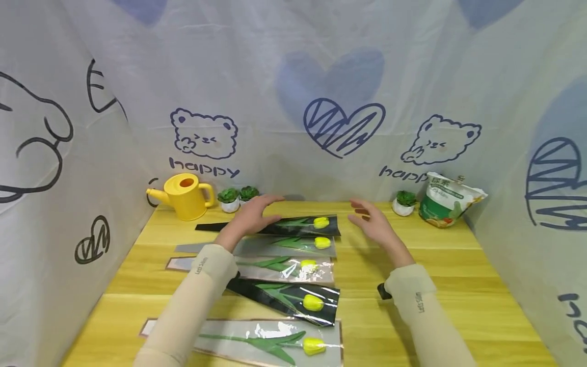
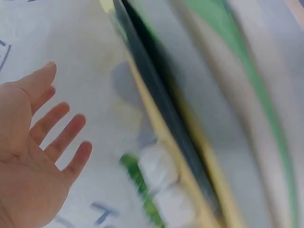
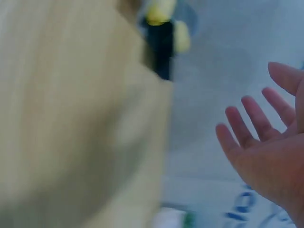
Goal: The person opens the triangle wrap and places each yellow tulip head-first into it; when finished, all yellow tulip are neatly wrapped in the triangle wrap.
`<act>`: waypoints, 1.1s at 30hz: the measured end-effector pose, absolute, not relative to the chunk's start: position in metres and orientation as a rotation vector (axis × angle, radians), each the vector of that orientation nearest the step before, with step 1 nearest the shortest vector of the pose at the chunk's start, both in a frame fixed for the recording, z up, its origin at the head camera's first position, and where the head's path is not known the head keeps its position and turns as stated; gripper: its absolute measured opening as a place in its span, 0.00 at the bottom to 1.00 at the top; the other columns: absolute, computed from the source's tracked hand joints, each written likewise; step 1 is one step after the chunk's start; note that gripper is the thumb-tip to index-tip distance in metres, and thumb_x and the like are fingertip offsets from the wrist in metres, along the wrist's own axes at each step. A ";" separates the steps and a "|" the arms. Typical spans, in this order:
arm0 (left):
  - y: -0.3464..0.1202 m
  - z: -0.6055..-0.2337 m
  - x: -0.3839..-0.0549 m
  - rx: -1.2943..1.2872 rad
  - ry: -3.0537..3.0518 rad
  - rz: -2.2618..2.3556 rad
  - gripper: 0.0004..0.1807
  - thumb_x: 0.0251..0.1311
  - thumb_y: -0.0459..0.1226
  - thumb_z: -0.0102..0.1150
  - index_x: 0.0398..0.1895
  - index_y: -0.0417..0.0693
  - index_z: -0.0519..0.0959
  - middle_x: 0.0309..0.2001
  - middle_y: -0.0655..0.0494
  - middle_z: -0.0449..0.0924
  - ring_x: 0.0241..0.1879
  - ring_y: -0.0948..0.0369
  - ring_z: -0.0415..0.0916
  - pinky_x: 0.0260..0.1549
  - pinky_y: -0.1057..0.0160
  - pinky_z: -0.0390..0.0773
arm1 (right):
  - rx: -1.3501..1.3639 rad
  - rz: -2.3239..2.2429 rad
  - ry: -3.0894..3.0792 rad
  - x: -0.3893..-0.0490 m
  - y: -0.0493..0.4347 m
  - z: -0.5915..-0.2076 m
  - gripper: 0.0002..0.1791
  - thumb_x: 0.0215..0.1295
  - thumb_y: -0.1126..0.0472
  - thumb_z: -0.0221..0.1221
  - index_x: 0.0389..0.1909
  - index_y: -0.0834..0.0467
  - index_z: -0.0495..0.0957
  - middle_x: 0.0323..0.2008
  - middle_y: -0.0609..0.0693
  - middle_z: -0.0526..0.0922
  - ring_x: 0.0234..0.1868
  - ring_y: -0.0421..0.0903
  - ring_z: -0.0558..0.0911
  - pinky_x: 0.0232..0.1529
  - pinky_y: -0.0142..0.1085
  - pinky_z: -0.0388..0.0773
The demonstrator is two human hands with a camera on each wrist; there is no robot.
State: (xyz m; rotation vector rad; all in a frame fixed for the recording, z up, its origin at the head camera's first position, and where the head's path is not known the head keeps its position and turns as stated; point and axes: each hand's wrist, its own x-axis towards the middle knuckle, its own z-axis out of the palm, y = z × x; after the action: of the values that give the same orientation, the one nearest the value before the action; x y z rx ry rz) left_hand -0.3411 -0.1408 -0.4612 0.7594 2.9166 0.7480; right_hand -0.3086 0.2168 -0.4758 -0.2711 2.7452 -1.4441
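My left hand (image 1: 254,216) hovers over the farthest black-wrapped yellow tulip (image 1: 300,226), its fingers spread loosely around nothing. Right of that sleeve's open end, my right hand (image 1: 373,223) is raised with relaxed fingers, holding nothing. Nearer to me lie a grey-wrapped tulip (image 1: 293,246), a clear-wrapped tulip (image 1: 284,266), a second black-wrapped tulip (image 1: 293,299) and a large clear-wrapped tulip (image 1: 275,341), blooms to the right. My left forearm hides parts of the stem ends. In the wrist views both palms (image 2: 28,180) (image 3: 275,171) are bare, with blurred surroundings.
A yellow watering can (image 1: 185,199) and two small potted succulents (image 1: 229,200) stand at the back left. Another potted succulent (image 1: 404,203) and a green-and-white bag (image 1: 447,201) stand at the back right. White printed cloth (image 1: 270,153) walls the wooden table (image 1: 458,295).
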 end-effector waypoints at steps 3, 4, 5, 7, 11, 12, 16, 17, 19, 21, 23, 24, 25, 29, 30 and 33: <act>-0.161 -0.441 -0.332 0.831 3.043 0.561 0.34 0.72 0.53 0.60 0.78 0.57 0.68 0.77 0.49 0.67 0.74 0.43 0.65 0.72 0.36 0.63 | -0.338 -1.335 2.862 -0.298 0.225 -0.449 0.33 0.79 0.55 0.57 0.80 0.56 0.61 0.77 0.62 0.65 0.77 0.64 0.63 0.77 0.61 0.58; -0.168 -0.435 -0.328 0.849 3.082 0.506 0.35 0.71 0.53 0.61 0.78 0.57 0.67 0.77 0.49 0.66 0.74 0.42 0.64 0.72 0.35 0.62 | -0.365 -1.281 2.917 -0.295 0.228 -0.441 0.34 0.79 0.54 0.57 0.80 0.55 0.60 0.77 0.62 0.64 0.77 0.64 0.62 0.76 0.62 0.57; -0.174 -0.429 -0.324 0.862 3.119 0.452 0.37 0.71 0.54 0.62 0.79 0.57 0.65 0.78 0.50 0.64 0.74 0.42 0.63 0.72 0.35 0.60 | -0.398 -1.222 2.976 -0.290 0.231 -0.433 0.34 0.78 0.53 0.58 0.80 0.54 0.60 0.77 0.62 0.64 0.77 0.64 0.62 0.76 0.63 0.57; -0.188 -0.418 -0.317 0.878 3.191 0.340 0.39 0.70 0.56 0.61 0.81 0.59 0.62 0.80 0.50 0.61 0.76 0.43 0.61 0.74 0.36 0.58 | -0.472 -1.081 3.117 -0.283 0.239 -0.420 0.35 0.77 0.52 0.60 0.80 0.53 0.61 0.76 0.62 0.65 0.76 0.65 0.62 0.73 0.66 0.58; -0.212 -0.401 -0.303 0.870 3.290 0.136 0.43 0.69 0.59 0.60 0.83 0.61 0.57 0.83 0.52 0.54 0.81 0.46 0.51 0.78 0.37 0.46 | -0.672 -0.757 3.410 -0.267 0.256 -0.404 0.38 0.70 0.54 0.67 0.78 0.52 0.64 0.75 0.61 0.67 0.75 0.66 0.63 0.75 0.66 0.55; -0.217 -0.398 -0.300 0.866 3.310 0.097 0.44 0.69 0.60 0.59 0.83 0.62 0.56 0.83 0.53 0.53 0.82 0.47 0.49 0.79 0.37 0.44 | -0.716 -0.693 3.462 -0.263 0.260 -0.402 0.40 0.68 0.54 0.68 0.78 0.51 0.65 0.74 0.61 0.67 0.76 0.65 0.62 0.77 0.65 0.52; -0.233 -0.390 -0.286 0.858 3.368 -0.042 0.44 0.69 0.62 0.56 0.84 0.63 0.55 0.83 0.53 0.53 0.82 0.47 0.46 0.79 0.37 0.39 | -0.814 -0.517 3.586 -0.249 0.277 -0.398 0.43 0.65 0.50 0.70 0.79 0.47 0.64 0.76 0.59 0.66 0.79 0.62 0.58 0.81 0.61 0.40; -0.236 -0.390 -0.283 0.856 3.379 -0.071 0.44 0.69 0.62 0.56 0.84 0.63 0.55 0.83 0.54 0.52 0.83 0.47 0.46 0.79 0.37 0.38 | -0.826 -0.490 3.605 -0.247 0.280 -0.398 0.42 0.67 0.46 0.68 0.79 0.46 0.63 0.77 0.58 0.65 0.80 0.62 0.58 0.81 0.60 0.39; -0.243 -0.392 -0.277 0.858 3.394 -0.138 0.44 0.69 0.63 0.55 0.83 0.63 0.55 0.84 0.54 0.51 0.83 0.47 0.45 0.80 0.38 0.35 | -0.849 -0.439 3.640 -0.243 0.286 -0.399 0.40 0.71 0.36 0.59 0.80 0.45 0.63 0.78 0.56 0.64 0.81 0.60 0.57 0.82 0.60 0.38; -0.249 -0.395 -0.271 0.855 3.403 -0.182 0.44 0.68 0.64 0.54 0.83 0.63 0.56 0.84 0.54 0.50 0.84 0.48 0.42 0.80 0.39 0.30 | -0.870 -0.379 3.671 -0.239 0.292 -0.401 0.42 0.73 0.27 0.48 0.80 0.44 0.62 0.79 0.55 0.63 0.82 0.58 0.55 0.82 0.59 0.37; -0.254 -0.400 -0.265 0.867 3.414 -0.202 0.45 0.67 0.64 0.55 0.83 0.62 0.57 0.84 0.55 0.48 0.84 0.49 0.38 0.79 0.40 0.27 | -0.882 -0.323 3.702 -0.236 0.297 -0.403 0.45 0.72 0.22 0.39 0.80 0.44 0.62 0.79 0.54 0.62 0.83 0.56 0.53 0.82 0.59 0.36; -0.257 -0.402 -0.263 0.876 3.419 -0.210 0.45 0.67 0.64 0.55 0.83 0.62 0.57 0.84 0.55 0.48 0.85 0.50 0.36 0.79 0.40 0.26 | -0.887 -0.300 3.716 -0.234 0.300 -0.404 0.45 0.72 0.21 0.38 0.80 0.44 0.62 0.80 0.53 0.62 0.83 0.56 0.53 0.82 0.60 0.36; -0.259 -0.404 -0.260 0.886 3.425 -0.209 0.45 0.67 0.64 0.55 0.83 0.62 0.57 0.84 0.55 0.47 0.85 0.51 0.34 0.79 0.40 0.26 | -0.888 -0.281 3.729 -0.232 0.302 -0.405 0.45 0.72 0.21 0.38 0.80 0.44 0.62 0.80 0.53 0.61 0.83 0.55 0.52 0.82 0.60 0.36; -0.268 -0.413 -0.254 0.925 3.451 -0.228 0.45 0.66 0.64 0.55 0.83 0.64 0.55 0.85 0.57 0.45 0.85 0.53 0.33 0.79 0.39 0.28 | -0.908 -0.241 3.778 -0.227 0.311 -0.409 0.45 0.71 0.21 0.39 0.79 0.44 0.64 0.81 0.50 0.59 0.83 0.56 0.53 0.81 0.62 0.37; -0.270 -0.415 -0.253 0.929 3.459 -0.234 0.46 0.65 0.64 0.55 0.83 0.64 0.55 0.85 0.58 0.44 0.85 0.53 0.33 0.79 0.38 0.28 | -0.919 -0.230 3.786 -0.226 0.313 -0.409 0.45 0.71 0.21 0.40 0.79 0.43 0.64 0.82 0.49 0.58 0.83 0.56 0.54 0.81 0.63 0.37; -0.278 -0.421 -0.250 0.920 3.477 -0.246 0.46 0.64 0.65 0.54 0.83 0.64 0.56 0.85 0.61 0.43 0.85 0.52 0.37 0.79 0.38 0.29 | -0.957 -0.196 3.811 -0.222 0.318 -0.413 0.45 0.71 0.22 0.40 0.78 0.44 0.65 0.82 0.48 0.57 0.83 0.55 0.53 0.80 0.65 0.38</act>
State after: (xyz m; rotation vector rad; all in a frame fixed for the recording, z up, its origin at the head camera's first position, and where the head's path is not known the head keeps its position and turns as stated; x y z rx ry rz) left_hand -0.2499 -0.2778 -0.4215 0.9201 3.4770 -0.2464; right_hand -0.2219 0.3182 -0.4125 -0.9570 3.8108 -0.1962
